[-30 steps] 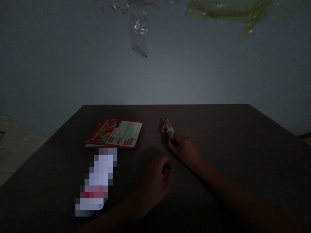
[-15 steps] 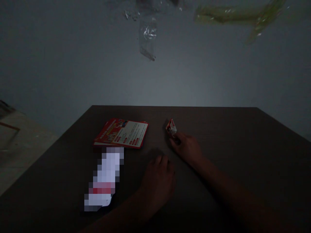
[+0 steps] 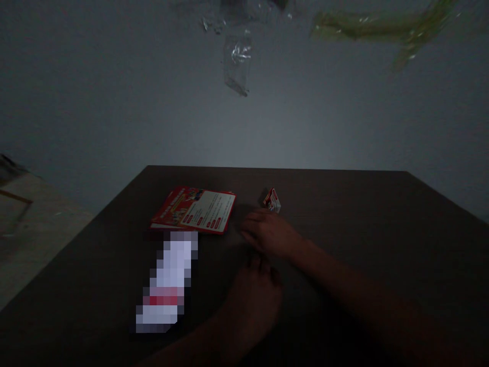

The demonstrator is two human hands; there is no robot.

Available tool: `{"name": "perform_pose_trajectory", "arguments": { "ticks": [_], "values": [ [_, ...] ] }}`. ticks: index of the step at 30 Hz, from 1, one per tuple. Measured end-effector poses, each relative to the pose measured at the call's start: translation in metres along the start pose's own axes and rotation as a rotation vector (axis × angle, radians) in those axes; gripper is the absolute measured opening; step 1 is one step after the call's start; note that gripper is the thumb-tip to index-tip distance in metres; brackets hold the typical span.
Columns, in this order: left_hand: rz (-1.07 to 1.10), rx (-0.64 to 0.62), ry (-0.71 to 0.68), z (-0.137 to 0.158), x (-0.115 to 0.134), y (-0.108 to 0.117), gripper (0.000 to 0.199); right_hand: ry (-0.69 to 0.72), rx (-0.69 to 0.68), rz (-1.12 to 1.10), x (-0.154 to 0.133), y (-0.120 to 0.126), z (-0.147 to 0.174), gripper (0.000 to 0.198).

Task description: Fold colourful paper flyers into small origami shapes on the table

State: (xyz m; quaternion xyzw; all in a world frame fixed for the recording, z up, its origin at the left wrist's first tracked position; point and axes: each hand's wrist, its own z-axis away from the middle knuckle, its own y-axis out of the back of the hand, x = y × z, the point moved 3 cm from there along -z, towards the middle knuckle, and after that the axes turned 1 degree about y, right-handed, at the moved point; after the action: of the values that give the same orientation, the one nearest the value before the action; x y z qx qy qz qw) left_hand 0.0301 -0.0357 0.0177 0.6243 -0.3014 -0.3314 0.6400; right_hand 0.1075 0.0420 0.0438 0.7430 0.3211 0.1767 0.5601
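A small folded card (image 3: 272,200), red and white, stands tented on the table just beyond my right hand (image 3: 271,232). That hand reaches in from the right with its fingers pointing left, open and holding nothing I can see. Nearer to me, my left hand (image 3: 255,300) rests on the tabletop with its fingers loosely bent and slightly apart; dim light hides its fingertips. To the left of both hands lies a stack of red and white printed sheets (image 3: 202,211).
A bright, pixelated oblong object (image 3: 168,283) lies in front of the stack. The dark wooden table (image 3: 367,204) meets a grey wall (image 3: 324,112). A clear plastic pouch (image 3: 237,66) and yellow tape (image 3: 362,25) are on the wall. Floor shows at left.
My right hand has let go of the folded card and moved left towards the stack. The card stays standing on the table. My left hand has hardly moved.
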Motion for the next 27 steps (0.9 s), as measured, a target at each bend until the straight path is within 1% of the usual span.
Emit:
{"name": "perform_pose_trajectory", "arguments": {
  "ticks": [3, 6, 8, 13, 17, 20, 25, 27],
  "values": [
    [0.015, -0.025, -0.034, 0.002, 0.002, -0.003, 0.029, 0.098, -0.048, 0.004, -0.001, -0.005, -0.019, 0.016],
    [0.028, -0.040, -0.072, 0.003, 0.005, -0.004, 0.027, 0.178, -0.083, 0.012, -0.004, -0.013, -0.033, 0.025],
    [0.031, -0.028, -0.060, 0.004, 0.005, -0.003, 0.027, 0.219, -0.106, 0.022, -0.006, -0.018, -0.039, 0.029],
    [0.050, 0.015, -0.026, 0.004, 0.005, -0.003, 0.027, 0.272, -0.147, 0.051, -0.007, -0.028, -0.045, 0.022],
    [0.045, 0.003, -0.009, 0.003, 0.006, -0.001, 0.027, 0.261, -0.160, 0.058, -0.006, -0.031, -0.047, 0.025],
    [0.046, -0.004, 0.001, 0.004, 0.005, 0.001, 0.027, 0.239, -0.164, 0.033, -0.006, -0.031, -0.047, 0.022],
    [0.047, 0.020, -0.026, 0.003, 0.006, -0.001, 0.023, 0.134, -0.143, -0.059, 0.000, -0.029, -0.048, 0.021],
    [0.053, 0.032, -0.023, 0.003, 0.005, -0.003, 0.025, 0.092, -0.120, -0.122, 0.002, -0.028, -0.047, 0.021]
  ]
}}
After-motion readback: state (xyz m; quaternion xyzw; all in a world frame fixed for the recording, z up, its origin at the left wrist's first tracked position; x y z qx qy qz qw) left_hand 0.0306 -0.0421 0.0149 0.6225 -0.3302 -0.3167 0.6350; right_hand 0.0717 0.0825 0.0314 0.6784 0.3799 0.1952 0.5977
